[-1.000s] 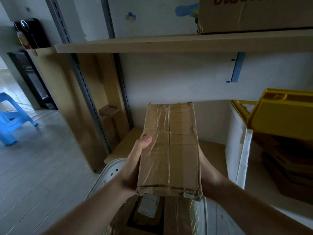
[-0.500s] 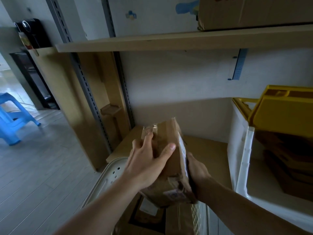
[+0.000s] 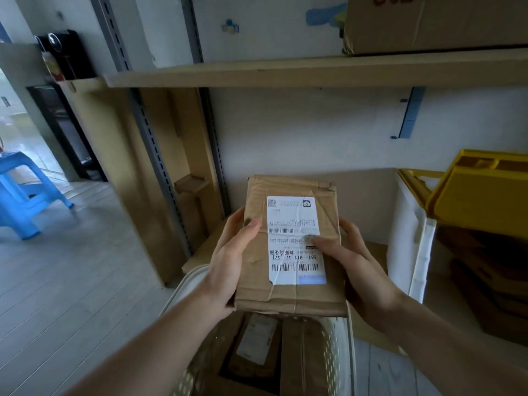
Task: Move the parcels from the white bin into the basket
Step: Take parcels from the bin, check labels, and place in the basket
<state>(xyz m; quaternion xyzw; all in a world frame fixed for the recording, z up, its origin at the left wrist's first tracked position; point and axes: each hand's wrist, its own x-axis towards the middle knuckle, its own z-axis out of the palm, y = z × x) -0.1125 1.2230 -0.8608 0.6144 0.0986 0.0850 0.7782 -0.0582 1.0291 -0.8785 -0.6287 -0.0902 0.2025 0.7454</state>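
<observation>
I hold a brown cardboard parcel (image 3: 288, 295) flat in front of me, its white shipping label facing up. My left hand (image 3: 231, 264) grips its left edge, thumb on top. My right hand (image 3: 354, 267) grips the right edge, thumb pressing on the label. The parcel hovers just above the cream perforated basket (image 3: 333, 350), which holds other brown parcels (image 3: 257, 341). The white bin (image 3: 411, 224) stands on the right with more brown parcels (image 3: 485, 270) inside.
A yellow plastic crate (image 3: 483, 190) rests tilted on the white bin's top. A wooden shelf (image 3: 285, 72) runs overhead with a cardboard box (image 3: 434, 21) on it. A blue plastic stool (image 3: 20, 192) stands on the wood floor at the left.
The parcel was turned over between my hands: its taped side faced up, it stood on edge, and now the label side faces up.
</observation>
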